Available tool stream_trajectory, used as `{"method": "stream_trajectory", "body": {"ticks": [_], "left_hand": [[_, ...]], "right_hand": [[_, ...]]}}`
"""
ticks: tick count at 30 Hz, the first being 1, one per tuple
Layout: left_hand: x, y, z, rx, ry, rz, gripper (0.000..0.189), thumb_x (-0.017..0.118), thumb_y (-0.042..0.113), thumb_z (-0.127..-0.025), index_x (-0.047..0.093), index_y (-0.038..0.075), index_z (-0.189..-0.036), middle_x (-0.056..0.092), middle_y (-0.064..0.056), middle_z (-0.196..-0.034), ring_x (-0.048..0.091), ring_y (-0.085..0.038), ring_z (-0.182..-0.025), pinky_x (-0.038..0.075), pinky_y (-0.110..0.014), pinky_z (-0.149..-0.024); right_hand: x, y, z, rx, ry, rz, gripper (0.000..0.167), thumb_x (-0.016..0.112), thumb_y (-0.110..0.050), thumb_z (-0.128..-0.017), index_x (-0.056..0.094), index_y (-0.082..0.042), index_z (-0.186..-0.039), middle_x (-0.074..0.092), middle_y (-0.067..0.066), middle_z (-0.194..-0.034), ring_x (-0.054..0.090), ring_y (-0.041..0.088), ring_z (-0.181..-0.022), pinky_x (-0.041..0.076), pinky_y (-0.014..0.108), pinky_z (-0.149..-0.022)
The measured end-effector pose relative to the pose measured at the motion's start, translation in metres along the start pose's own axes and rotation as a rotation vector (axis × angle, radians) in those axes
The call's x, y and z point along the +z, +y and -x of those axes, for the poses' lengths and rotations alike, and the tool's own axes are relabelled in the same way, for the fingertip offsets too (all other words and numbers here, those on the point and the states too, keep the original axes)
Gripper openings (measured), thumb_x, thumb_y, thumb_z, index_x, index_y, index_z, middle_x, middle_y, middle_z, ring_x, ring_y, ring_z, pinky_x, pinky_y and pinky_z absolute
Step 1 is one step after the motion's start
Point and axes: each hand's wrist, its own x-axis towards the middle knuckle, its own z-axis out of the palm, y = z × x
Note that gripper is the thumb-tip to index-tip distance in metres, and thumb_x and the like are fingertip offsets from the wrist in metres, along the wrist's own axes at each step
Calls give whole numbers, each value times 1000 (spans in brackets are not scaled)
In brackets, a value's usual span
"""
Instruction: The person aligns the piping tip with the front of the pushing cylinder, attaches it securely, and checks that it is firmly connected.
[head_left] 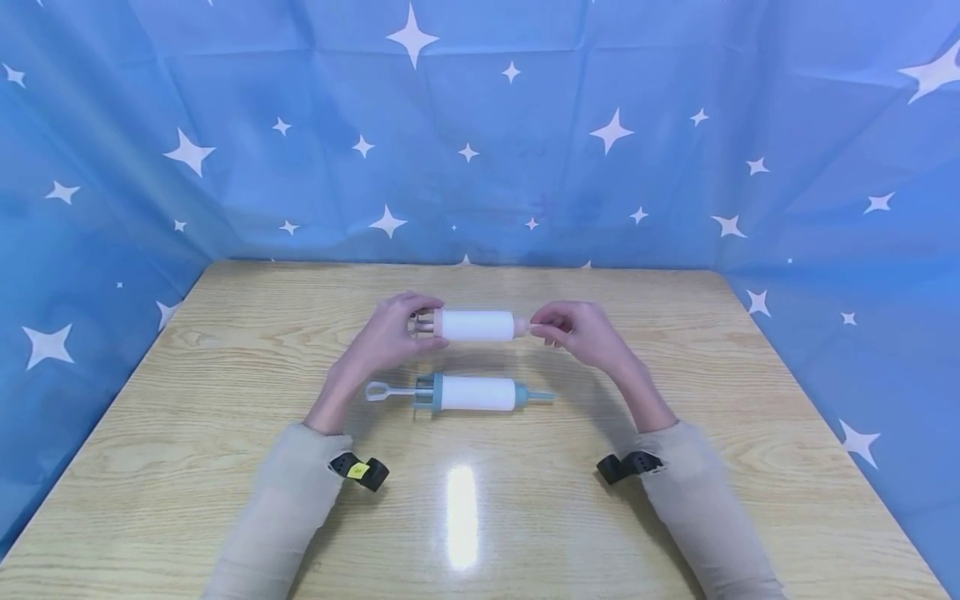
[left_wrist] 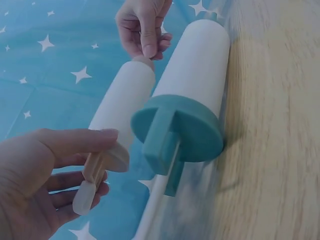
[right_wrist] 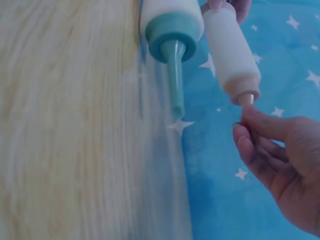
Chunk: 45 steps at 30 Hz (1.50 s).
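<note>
A large syringe with a white barrel and pale pink ends (head_left: pixel 478 326) lies level between the two hands, seemingly raised above the table. My left hand (head_left: pixel 390 333) grips it at the plunger end, thumb on the pink flange (left_wrist: pixel 119 159) in the left wrist view. At the other end my right hand (head_left: pixel 583 332) pinches the thin nozzle; the fingertips hide most of it. Closer to me, a second syringe with teal ends (head_left: pixel 478 393) rests on the table parallel to the first. Its white plunger handle (head_left: pixel 378 391) points left and its teal nozzle (right_wrist: pixel 175 80) points right.
The wooden table (head_left: pixel 225 375) reaches back to a blue curtain with white stars (head_left: pixel 465 192), which also hangs at both sides. Each wrist wears a black strapped camera (head_left: pixel 367 473). A bright light reflection lies on the near tabletop.
</note>
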Motion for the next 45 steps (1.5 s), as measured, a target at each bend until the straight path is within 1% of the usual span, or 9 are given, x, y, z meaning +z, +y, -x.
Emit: {"method": "stream_trajectory", "body": {"ticks": [6, 9, 14, 20, 27, 33, 36, 40, 45], "left_hand": [[7, -8, -6, -42, -27, 51, 58, 85, 11, -81, 61, -5, -131, 61, -20, -133, 64, -33, -115, 54, -42, -97], [11, -11, -8, -67, -38, 42, 58, 85, 11, -81, 61, -6, -131, 61, -21, -132, 63, -33, -115, 54, -41, -97], [17, -15, -11, -105, -60, 6, 58, 84, 11, -82, 60, -5, -132, 60, -22, -132, 64, -33, -113, 55, -40, -95], [23, -18, -14, -145, -88, -5, 60, 85, 9, -81, 59, -5, -133, 59, -21, -133, 63, -34, -116, 54, -40, -98], [25, -18, -16, -166, -112, -13, 61, 83, 8, -82, 56, -5, -136, 56, -22, -137, 60, -35, -121, 50, -42, -102], [25, -19, -15, -163, -125, -25, 62, 82, 9, -84, 55, -5, -138, 56, -22, -138, 59, -35, -123, 48, -43, -104], [25, -19, -15, -161, -133, -29, 62, 81, 14, -87, 53, -5, -139, 57, -22, -137, 59, -34, -123, 48, -43, -105], [24, -18, -15, -159, -146, -9, 64, 77, 20, -91, 50, -6, -143, 56, -22, -138, 59, -33, -123, 49, -42, -103], [22, -17, -15, -158, -151, 26, 64, 73, 22, -95, 46, -6, -145, 51, -22, -144, 60, -33, -123, 50, -41, -102]], "right_hand": [[4, 10, -3, 57, -38, -2, 10, 72, -11, -95, 74, -4, -100, 74, 12, -90, 68, 21, -74, 56, 30, -64], [6, 16, -5, 65, -55, -7, 9, 71, -9, -95, 74, -2, -99, 74, 10, -90, 68, 18, -76, 57, 31, -66], [9, 22, -8, 100, -79, -3, 7, 71, -7, -95, 74, -2, -99, 73, 7, -90, 68, 18, -80, 57, 32, -71], [10, 28, -11, 87, -94, 47, 7, 70, -4, -94, 75, -2, -98, 74, 8, -91, 67, 20, -81, 56, 36, -75], [13, 29, -11, 92, -136, 53, 10, 72, -6, -93, 76, -2, -101, 75, 9, -95, 69, 22, -85, 58, 40, -81], [13, 31, -12, 91, -142, 61, 12, 71, -8, -95, 76, -2, -103, 75, 9, -95, 69, 20, -84, 57, 38, -79], [13, 30, -12, 111, -155, 47, 13, 69, -9, -96, 75, -2, -105, 73, 9, -92, 65, 19, -77, 55, 35, -71], [12, 28, -12, 148, -172, 28, 16, 65, -12, -99, 74, -2, -108, 70, 9, -85, 59, 19, -69, 50, 31, -62], [12, 28, -11, 164, -166, 35, 19, 65, -15, -99, 73, -1, -111, 71, 10, -91, 62, 19, -73, 51, 30, -64]]}}
